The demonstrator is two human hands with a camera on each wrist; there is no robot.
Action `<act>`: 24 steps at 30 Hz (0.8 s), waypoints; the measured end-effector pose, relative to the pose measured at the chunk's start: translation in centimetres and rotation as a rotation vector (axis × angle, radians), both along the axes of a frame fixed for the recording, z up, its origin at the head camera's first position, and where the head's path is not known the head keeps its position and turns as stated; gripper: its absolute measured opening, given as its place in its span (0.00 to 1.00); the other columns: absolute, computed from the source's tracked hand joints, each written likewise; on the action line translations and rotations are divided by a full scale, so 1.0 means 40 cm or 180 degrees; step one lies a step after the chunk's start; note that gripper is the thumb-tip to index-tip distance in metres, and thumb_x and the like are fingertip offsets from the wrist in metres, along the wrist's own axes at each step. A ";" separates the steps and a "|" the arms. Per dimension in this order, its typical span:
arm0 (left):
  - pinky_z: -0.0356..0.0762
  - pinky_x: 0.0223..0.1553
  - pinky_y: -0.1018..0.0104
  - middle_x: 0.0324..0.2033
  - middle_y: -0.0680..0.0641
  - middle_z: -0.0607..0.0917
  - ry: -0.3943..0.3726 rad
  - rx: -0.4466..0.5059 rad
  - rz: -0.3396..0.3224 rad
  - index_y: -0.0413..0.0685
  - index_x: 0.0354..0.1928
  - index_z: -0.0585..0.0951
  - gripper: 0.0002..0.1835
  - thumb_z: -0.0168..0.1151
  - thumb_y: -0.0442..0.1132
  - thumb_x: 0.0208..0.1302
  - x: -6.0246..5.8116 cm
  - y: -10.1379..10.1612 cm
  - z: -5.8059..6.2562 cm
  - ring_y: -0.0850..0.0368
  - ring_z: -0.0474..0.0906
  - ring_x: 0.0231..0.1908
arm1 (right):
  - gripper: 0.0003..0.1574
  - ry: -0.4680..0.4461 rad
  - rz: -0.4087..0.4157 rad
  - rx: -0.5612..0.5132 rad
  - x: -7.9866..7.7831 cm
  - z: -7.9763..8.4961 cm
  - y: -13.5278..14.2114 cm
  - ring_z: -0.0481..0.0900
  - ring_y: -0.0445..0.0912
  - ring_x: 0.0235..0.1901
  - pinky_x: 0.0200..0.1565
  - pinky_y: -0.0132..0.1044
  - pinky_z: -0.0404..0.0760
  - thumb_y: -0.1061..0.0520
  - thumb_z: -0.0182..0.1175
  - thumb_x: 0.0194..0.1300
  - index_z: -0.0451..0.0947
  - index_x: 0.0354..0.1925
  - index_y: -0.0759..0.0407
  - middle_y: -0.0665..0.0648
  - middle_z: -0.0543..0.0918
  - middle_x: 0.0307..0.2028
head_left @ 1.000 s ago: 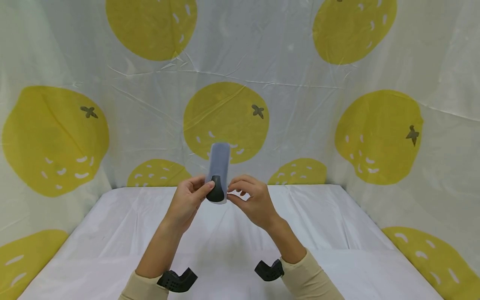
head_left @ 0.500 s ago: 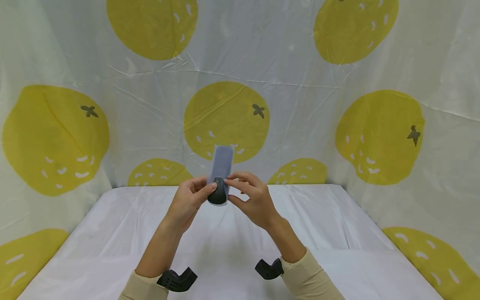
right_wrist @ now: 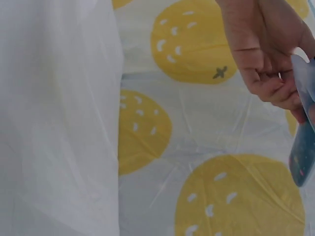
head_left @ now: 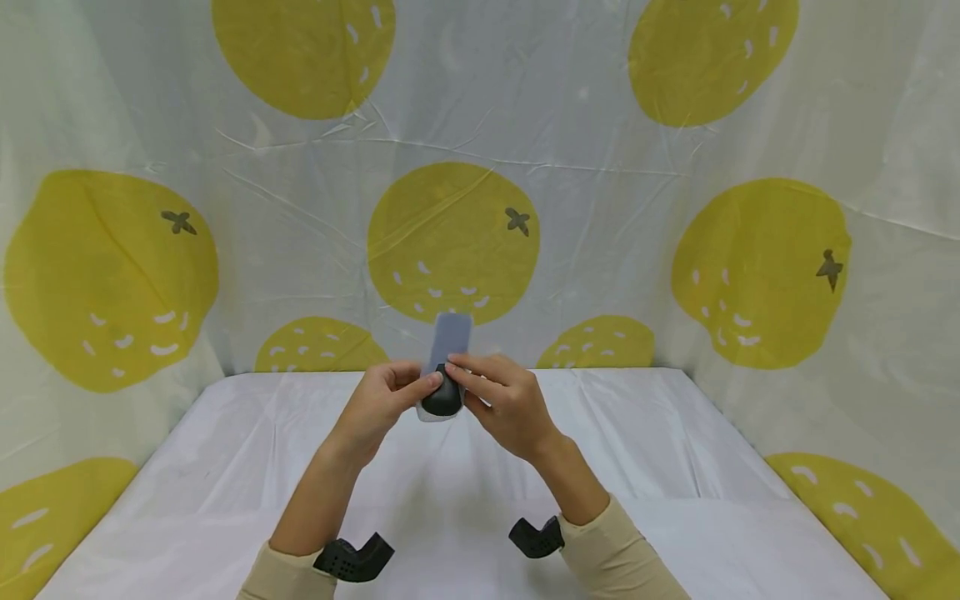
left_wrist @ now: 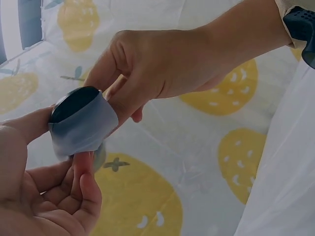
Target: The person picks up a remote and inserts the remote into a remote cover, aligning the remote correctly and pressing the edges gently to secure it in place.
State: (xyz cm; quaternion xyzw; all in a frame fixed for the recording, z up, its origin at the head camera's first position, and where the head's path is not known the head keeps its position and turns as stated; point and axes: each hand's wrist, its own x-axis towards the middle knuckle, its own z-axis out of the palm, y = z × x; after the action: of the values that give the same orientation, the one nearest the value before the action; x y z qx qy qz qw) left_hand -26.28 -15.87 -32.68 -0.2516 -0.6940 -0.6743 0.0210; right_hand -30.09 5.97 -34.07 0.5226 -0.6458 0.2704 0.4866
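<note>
A dark remote control [head_left: 444, 395] sits in a translucent bluish cover [head_left: 452, 335], held up between both hands above the white table. Its rounded dark end shows through the cover's opening, toward the person. My left hand [head_left: 378, 410] grips it from the left, thumb on the dark end and fingers behind. From the other side my right hand [head_left: 516, 407] pinches the cover's edge, its fingertips by the opening. The left wrist view shows the cover [left_wrist: 83, 125] around the dark end [left_wrist: 74, 104]. In the right wrist view small coloured spots show on the remote control [right_wrist: 302, 157], cut off by the frame edge.
A white cloth covers the table [head_left: 450, 533]. Behind and beside it hangs a white curtain [head_left: 585, 267] printed with yellow fruit. Each wrist wears a black camera mount [head_left: 354, 558].
The remote control in its cover has come lower, slightly right, and tilts more. My right fingers have moved from the cover's side onto its front, by the dark end; the left hand follows slightly.
</note>
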 end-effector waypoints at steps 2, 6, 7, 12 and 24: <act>0.74 0.56 0.50 0.42 0.41 0.89 0.0006 -0.0159 0.0110 0.34 0.51 0.86 0.16 0.64 0.42 0.74 0.003 0.002 0.006 0.44 0.82 0.49 | 0.24 0.0023 -0.0027 -0.0010 0.001 0.000 0.000 0.86 0.54 0.42 0.39 0.38 0.85 0.75 0.72 0.54 0.88 0.51 0.66 0.61 0.87 0.51; 0.76 0.49 0.55 0.40 0.45 0.88 0.0168 -0.0514 0.0500 0.37 0.50 0.87 0.18 0.62 0.47 0.76 0.010 0.002 0.014 0.47 0.81 0.42 | 0.23 -0.0024 -0.0091 -0.0052 0.002 -0.004 0.001 0.87 0.55 0.42 0.40 0.39 0.86 0.74 0.73 0.55 0.87 0.51 0.66 0.61 0.87 0.50; 0.77 0.46 0.56 0.38 0.46 0.88 0.0276 -0.0577 0.0633 0.39 0.49 0.87 0.18 0.62 0.48 0.76 0.013 0.000 0.015 0.48 0.80 0.40 | 0.24 -0.0040 -0.0108 -0.0079 0.001 -0.005 0.001 0.87 0.55 0.41 0.40 0.39 0.86 0.74 0.74 0.54 0.87 0.51 0.67 0.62 0.88 0.49; 0.76 0.35 0.63 0.30 0.51 0.84 0.1304 -0.0653 0.1128 0.44 0.42 0.87 0.06 0.68 0.40 0.71 0.023 -0.016 0.019 0.53 0.77 0.30 | 0.26 -0.0183 -0.0162 -0.0230 -0.002 -0.011 0.004 0.88 0.56 0.42 0.42 0.42 0.87 0.74 0.77 0.50 0.87 0.51 0.69 0.64 0.88 0.46; 0.79 0.31 0.63 0.31 0.59 0.86 0.2467 -0.1172 0.1228 0.45 0.41 0.90 0.11 0.80 0.34 0.56 0.029 -0.011 0.028 0.63 0.81 0.32 | 0.22 -0.0373 -0.0352 -0.0286 0.005 -0.008 0.002 0.87 0.51 0.36 0.31 0.34 0.85 0.74 0.73 0.56 0.86 0.50 0.70 0.64 0.87 0.46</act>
State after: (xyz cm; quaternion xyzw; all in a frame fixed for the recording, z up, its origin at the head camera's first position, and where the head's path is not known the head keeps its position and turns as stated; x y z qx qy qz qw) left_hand -25.10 -16.32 -31.55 -0.3507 -0.7772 -0.3801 0.3585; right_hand -29.90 6.05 -34.41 0.4471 -0.6882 0.3020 0.4851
